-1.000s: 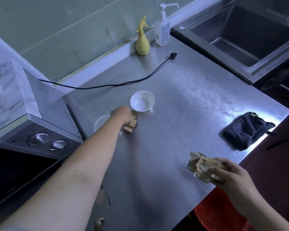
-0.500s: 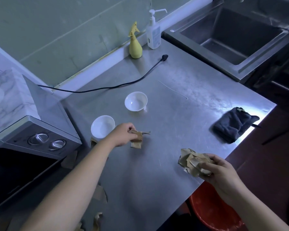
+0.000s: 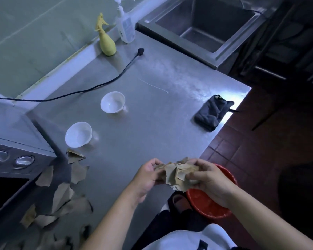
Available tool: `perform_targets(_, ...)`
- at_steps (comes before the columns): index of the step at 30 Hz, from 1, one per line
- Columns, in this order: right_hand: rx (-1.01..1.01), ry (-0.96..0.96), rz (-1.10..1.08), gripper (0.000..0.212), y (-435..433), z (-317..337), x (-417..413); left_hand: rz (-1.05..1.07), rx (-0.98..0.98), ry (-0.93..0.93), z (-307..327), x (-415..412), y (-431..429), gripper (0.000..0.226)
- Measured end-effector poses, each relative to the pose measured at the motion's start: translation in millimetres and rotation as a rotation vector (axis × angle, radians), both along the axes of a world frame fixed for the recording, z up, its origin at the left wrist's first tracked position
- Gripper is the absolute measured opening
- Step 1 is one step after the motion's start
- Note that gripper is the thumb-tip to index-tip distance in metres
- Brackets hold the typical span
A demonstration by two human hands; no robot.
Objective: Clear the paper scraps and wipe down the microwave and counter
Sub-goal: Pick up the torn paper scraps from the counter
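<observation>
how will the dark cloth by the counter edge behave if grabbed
Probably floppy: the cloth lies in soft crumpled folds and should droop when lifted. Being flat, it likely won't roll. It sits at the counter edge, so a push may slide it off.

- Crumpled brown paper wad [image 3: 177,175], lower centre, gripped between left hand [image 3: 148,175] and right hand [image 3: 211,179].
- Loose torn scraps [image 3: 61,195] lie scattered at lower left, beside the grey two-knob microwave [image 3: 11,168].
- Steel counter [image 3: 152,123] fills the middle; a dark cloth [image 3: 213,112] is bunched at its right edge.
</observation>
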State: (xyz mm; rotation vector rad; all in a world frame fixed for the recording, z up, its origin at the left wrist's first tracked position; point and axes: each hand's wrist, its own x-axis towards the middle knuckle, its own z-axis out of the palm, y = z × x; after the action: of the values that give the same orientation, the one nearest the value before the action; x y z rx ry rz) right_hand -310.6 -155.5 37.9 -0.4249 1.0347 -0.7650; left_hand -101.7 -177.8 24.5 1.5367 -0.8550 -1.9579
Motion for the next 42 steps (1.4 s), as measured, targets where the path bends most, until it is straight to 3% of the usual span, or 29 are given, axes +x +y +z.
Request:
perform_targets(8, 0.083, 0.019, -0.231, 0.026, 54.4, -34.1, -56.9, -0.088, 0.086, -0.121, -25.1, -79.2, 11.3, 0.029)
perform_targets(14, 0.163, 0.224, -0.447, 0.018, 105.2, -84.3, -81.6, -0.232, 0.267, -0.152, -66.1, -139.0, 37.0, 0.017)
perform_targets(20, 0.382, 0.202, -0.623, 0.044, 122.4, -147.3, -113.5, -0.247, 0.501, -0.094, -131.4, -191.8, 39.5, 0.022)
perform_targets(24, 0.589, 0.188, -0.700, 0.038, 120.0, -207.5, -125.7, -0.207, 0.606, -0.093, -179.1, -213.9, 40.2, 0.026)
perform_targets(29, 0.830, 0.221, -0.740, 0.037, 118.4, -293.4, -132.5, -0.245, 0.526, -0.285, -241.3, -220.4, 32.2, 0.033)
perform_targets(32, 0.917, 0.230, -0.821, 0.045, 114.4, -334.2, -139.9, -0.217, 0.517, -0.359, -270.0, -214.7, 30.5, 0.034)
perform_targets(36, 0.926, 0.131, -0.796, 0.078, 99.4, -360.7, -144.6, -0.205, 0.508, -0.377, -292.8, -207.1, 34.0, 0.036)
perform_targets(42, 0.921, 0.157, -0.714, 0.039, 97.5, -343.2, -152.5, -0.227, 0.536, -0.389, -277.6, -202.0, 47.6, 0.039)
